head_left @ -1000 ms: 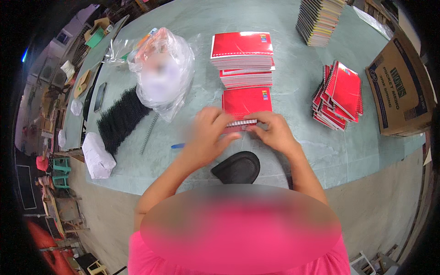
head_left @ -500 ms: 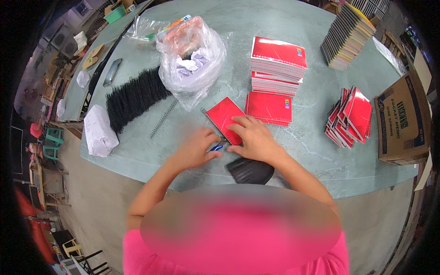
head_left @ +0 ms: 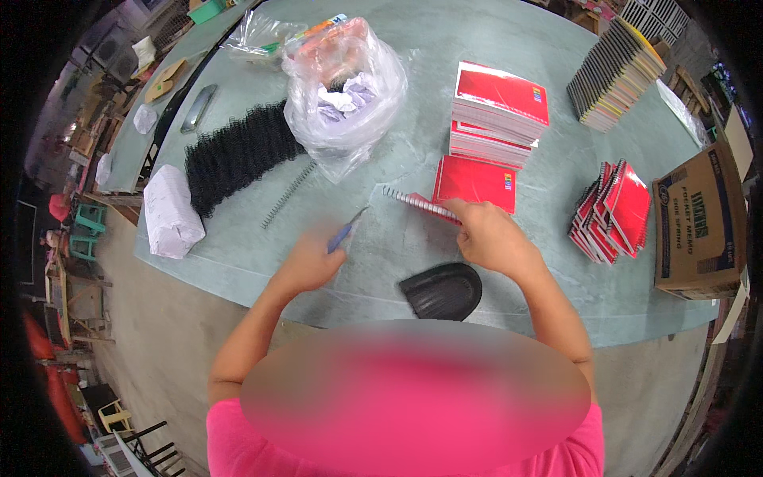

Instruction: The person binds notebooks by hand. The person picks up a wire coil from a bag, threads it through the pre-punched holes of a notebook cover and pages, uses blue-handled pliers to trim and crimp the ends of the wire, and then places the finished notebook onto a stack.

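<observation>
Notebook (head_left: 429,206) turned, blue-handled tool (head_left: 340,237) withdrawn, possibly pliers

From the right hand (head_left: 497,238), the grey-green tabletop (head_left: 556,171) offered free passage between one and two o'clock; a stack of rectangular red notepads (head_left: 501,95) blocked twelve, a jumbled heap of red spiral-bound notepads (head_left: 612,211) three, a rounded black block (head_left: 443,292) seven-thirty.

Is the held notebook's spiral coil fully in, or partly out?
Partly out: the coil extends bare past the notebook's left end.

The greenish table (head_left: 509,32) bears red notebooks (head_left: 501,91), black coils (head_left: 242,155), a bag (head_left: 346,127).
</observation>
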Demonstrator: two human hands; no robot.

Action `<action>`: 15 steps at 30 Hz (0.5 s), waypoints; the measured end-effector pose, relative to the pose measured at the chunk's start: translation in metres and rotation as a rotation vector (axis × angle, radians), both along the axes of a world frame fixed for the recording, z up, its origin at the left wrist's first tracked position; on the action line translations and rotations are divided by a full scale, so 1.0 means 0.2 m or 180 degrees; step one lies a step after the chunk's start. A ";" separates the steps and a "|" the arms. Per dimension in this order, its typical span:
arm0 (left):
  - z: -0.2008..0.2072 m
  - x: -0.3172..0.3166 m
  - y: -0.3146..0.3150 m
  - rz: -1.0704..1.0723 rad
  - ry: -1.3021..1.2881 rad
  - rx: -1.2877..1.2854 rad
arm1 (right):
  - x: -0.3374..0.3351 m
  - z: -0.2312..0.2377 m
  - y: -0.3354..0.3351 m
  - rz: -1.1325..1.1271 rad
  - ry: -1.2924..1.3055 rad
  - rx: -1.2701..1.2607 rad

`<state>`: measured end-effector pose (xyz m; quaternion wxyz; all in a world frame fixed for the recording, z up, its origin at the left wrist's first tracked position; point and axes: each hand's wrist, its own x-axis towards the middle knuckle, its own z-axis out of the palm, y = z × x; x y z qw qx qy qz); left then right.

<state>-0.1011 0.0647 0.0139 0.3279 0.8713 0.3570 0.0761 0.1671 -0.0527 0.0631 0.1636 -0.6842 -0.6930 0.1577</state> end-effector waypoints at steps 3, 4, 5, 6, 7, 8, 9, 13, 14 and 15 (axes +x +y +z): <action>0.17 0.13 -0.04 0.0363 -0.0346 -0.1672 | 0.03 -0.02 0.02 0.0039 -0.0134 -0.0090; 0.19 0.17 -0.05 0.0478 -0.0457 -0.2237 | 0.01 0.01 0.04 -0.0043 -0.0175 -0.0099; 0.19 0.20 -0.05 0.0452 -0.0581 -0.2349 | -0.01 0.03 0.07 -0.0117 -0.0208 -0.0101; 0.17 0.23 -0.06 0.0423 -0.0707 -0.2459 | -0.03 0.03 0.10 -0.0104 -0.0179 0.0142; 0.16 0.24 -0.06 0.0395 -0.0834 -0.2568 | -0.06 0.01 0.14 -0.0091 -0.0149 0.0384; 0.14 0.25 -0.05 0.0436 -0.0825 -0.2590 | -0.07 -0.02 0.17 -0.0100 -0.0123 0.0620; 0.13 0.26 -0.04 0.0472 -0.0814 -0.2606 | -0.09 -0.04 0.20 -0.0104 -0.0039 0.0650; 0.10 0.25 -0.02 0.0602 -0.0787 -0.2638 | -0.13 -0.05 0.28 -0.0097 0.0411 0.0795; 0.11 0.26 -0.03 0.0605 -0.0706 -0.2598 | -0.14 -0.05 0.29 -0.0121 0.0536 0.0822; 0.13 0.28 -0.03 0.0608 -0.0625 -0.2558 | -0.14 -0.06 0.30 -0.0131 0.0687 0.0757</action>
